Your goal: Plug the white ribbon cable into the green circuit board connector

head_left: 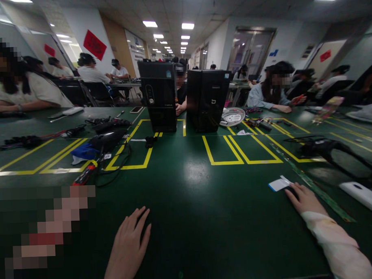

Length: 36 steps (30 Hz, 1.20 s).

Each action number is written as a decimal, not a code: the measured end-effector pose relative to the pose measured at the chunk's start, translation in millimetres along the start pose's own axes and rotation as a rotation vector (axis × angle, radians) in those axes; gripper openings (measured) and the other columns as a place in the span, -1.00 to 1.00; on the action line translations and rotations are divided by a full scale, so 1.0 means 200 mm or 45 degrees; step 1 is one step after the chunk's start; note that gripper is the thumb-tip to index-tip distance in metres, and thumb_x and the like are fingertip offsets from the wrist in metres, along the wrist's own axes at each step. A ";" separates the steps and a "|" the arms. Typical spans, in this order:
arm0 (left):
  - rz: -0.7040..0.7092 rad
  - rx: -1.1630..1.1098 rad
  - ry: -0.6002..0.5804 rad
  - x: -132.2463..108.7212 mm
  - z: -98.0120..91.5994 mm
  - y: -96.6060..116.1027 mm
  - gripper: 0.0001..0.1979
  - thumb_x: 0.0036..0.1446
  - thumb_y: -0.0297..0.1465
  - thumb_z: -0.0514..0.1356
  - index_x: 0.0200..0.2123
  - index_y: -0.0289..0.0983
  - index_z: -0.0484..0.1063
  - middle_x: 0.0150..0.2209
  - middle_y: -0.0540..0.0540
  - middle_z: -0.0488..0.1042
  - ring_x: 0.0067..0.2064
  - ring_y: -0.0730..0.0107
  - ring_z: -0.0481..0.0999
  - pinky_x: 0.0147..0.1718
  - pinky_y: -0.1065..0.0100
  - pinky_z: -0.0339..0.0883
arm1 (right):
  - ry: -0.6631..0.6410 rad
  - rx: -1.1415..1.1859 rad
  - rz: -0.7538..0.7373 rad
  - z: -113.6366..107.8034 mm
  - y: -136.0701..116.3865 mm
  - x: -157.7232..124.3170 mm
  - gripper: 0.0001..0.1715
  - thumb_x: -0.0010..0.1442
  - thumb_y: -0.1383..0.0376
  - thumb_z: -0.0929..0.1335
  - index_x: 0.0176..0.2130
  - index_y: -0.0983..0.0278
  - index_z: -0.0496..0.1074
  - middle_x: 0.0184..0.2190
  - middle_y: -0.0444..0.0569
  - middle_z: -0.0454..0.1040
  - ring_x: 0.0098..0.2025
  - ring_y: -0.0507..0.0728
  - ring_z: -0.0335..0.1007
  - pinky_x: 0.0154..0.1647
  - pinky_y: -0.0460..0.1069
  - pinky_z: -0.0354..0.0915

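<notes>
My left hand (pixel 130 243) rests palm down on the dark green table (pixel 192 229). Its fingers are stretched out and hold nothing. Off to the right, my right hand (pixel 307 198) lies low over the table, with the thumb and index fingertips at the edge of a white flat ribbon cable (pixel 279 184). The cable has a blue end, and a narrow strip of it is folded up by the fingertips. They appear closed on that edge; the exact contact is small. Just right of this hand runs a long thin green strip (pixel 316 188).
Two black computer towers (pixel 160 97) (pixel 207 100) stand across the table. Black cables (pixel 116 170), a blue cloth-like thing (pixel 84 153) and a red-and-black object (pixel 85 175), partly pixelated, lie left. A white device (pixel 363 196) lies right. Other people sit around.
</notes>
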<state>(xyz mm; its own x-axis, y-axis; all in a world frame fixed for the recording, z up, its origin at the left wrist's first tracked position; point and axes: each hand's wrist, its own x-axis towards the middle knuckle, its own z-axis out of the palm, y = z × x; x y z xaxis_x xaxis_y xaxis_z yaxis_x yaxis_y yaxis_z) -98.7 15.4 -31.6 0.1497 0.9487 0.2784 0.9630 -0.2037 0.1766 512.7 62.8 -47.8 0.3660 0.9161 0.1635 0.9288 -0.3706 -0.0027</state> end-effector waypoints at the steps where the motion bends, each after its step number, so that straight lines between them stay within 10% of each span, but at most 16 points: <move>1: 0.000 -0.001 0.004 0.00 0.00 0.00 -0.51 0.25 -0.18 -0.07 0.17 -0.26 0.27 0.18 -0.21 0.32 0.19 0.09 0.30 0.17 -0.04 0.13 | -0.005 0.003 -0.002 0.01 -0.01 -0.01 -0.35 0.22 0.13 0.06 0.15 0.43 0.22 0.19 0.23 0.21 0.26 0.30 0.05 0.26 0.14 0.05; 9: -0.007 -0.009 -0.029 0.00 0.01 -0.01 -0.47 0.25 -0.15 -0.07 0.18 -0.27 0.25 0.20 -0.23 0.29 0.20 0.04 0.29 0.16 -0.07 0.15 | 0.076 0.227 -0.326 -0.03 -0.23 -0.13 -0.43 0.19 0.12 0.14 0.11 0.30 0.28 0.16 0.14 0.27 0.24 0.28 0.10 0.24 0.24 0.07; 24: -0.006 -0.001 0.003 0.00 0.00 0.00 -0.49 0.25 -0.17 -0.07 0.17 -0.28 0.27 0.18 -0.23 0.31 0.19 0.07 0.31 0.17 -0.02 0.14 | -0.187 0.490 -1.250 -0.25 -1.24 -0.66 -0.31 0.29 0.04 0.19 0.29 0.27 0.08 0.33 0.11 -0.05 0.36 0.29 -0.24 0.29 0.33 -0.10; 36: 0.007 0.047 0.033 0.00 0.00 0.02 -0.50 0.26 -0.18 -0.08 0.17 -0.28 0.28 0.17 -0.23 0.32 0.17 0.08 0.32 0.15 -0.02 0.16 | -0.502 0.527 -1.352 -0.40 -1.34 -0.74 -0.33 0.29 0.05 0.18 0.30 0.19 0.03 0.36 -0.06 -0.15 0.38 0.22 -0.38 0.33 0.32 -0.30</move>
<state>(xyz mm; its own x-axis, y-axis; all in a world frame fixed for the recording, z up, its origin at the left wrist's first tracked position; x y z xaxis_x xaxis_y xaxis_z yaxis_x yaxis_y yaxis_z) -95.7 15.1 -31.0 0.1495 0.9410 0.3036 0.9698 -0.1994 0.1405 204.1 14.7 7.0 -0.6663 0.7448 -0.0363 0.6991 0.6071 -0.3777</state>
